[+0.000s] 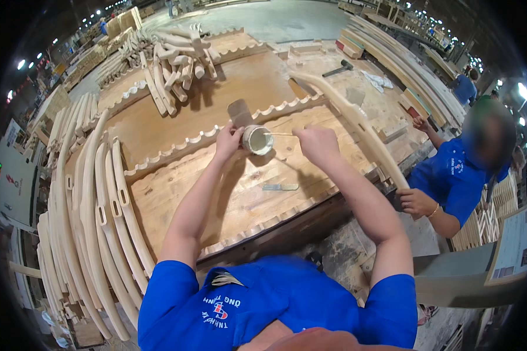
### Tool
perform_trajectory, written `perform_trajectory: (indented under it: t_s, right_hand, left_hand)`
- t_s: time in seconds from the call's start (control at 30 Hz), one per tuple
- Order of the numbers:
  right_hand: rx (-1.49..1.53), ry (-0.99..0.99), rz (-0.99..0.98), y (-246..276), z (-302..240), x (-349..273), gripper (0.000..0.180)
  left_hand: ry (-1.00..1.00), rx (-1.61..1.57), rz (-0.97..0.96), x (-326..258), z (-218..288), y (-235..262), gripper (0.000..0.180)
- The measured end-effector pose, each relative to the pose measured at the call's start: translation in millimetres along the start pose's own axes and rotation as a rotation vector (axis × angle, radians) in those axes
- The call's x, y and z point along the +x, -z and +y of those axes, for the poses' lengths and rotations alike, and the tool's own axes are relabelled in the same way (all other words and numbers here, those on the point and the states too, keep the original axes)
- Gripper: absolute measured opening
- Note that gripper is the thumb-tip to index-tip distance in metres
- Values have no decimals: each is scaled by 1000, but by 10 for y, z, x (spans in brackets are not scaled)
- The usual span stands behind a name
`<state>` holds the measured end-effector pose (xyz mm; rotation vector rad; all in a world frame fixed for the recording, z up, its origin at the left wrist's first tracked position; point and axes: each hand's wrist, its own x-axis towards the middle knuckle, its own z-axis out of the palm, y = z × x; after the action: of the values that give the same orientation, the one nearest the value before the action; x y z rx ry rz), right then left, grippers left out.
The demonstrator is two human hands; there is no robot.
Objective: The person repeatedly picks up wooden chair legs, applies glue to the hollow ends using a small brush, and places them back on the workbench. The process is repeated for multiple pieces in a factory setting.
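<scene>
My left hand point(229, 141) is closed round the side of a small can point(249, 144), which is tilted with its mouth toward the right. Pale, dried-looking smears coat the can's rim. A flat grey rectangular piece point(239, 112) stands up just beyond that hand; I cannot tell whether the fingers hold it too. Pinched in my right hand point(317, 144) is a thin pale stick point(282, 134), its far end reaching into the can's mouth. Below the can, a small flat scraper-like piece point(280, 187) lies on the wooden work board point(175, 193).
Scalloped wooden rails point(216, 136) cross the board. Curved, slotted wooden parts point(99, 199) stand at left; more are heaped point(178, 61) at the back. A co-worker point(459, 169) at right grips a long curved wooden piece point(363, 126). Behind lies a hammer point(338, 68).
</scene>
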<state>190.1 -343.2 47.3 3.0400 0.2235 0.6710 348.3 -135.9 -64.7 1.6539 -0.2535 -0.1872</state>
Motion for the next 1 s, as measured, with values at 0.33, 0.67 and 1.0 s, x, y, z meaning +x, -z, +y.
perform_trajectory:
  t_s: [0.33, 0.67, 1.0]
  right_hand:
    - [-52, 20, -280, -152, -235, -204, 9]
    - [80, -12, -49, -373, -296, -237, 10]
    - [148, -184, -179, -460, -259, -384, 12]
  left_hand:
    - [-122, 208, 133, -99, 75, 8, 24]
    - [-128, 55, -106, -149, 91, 12, 19]
    - [-114, 19, -38, -256, 116, -3, 16]
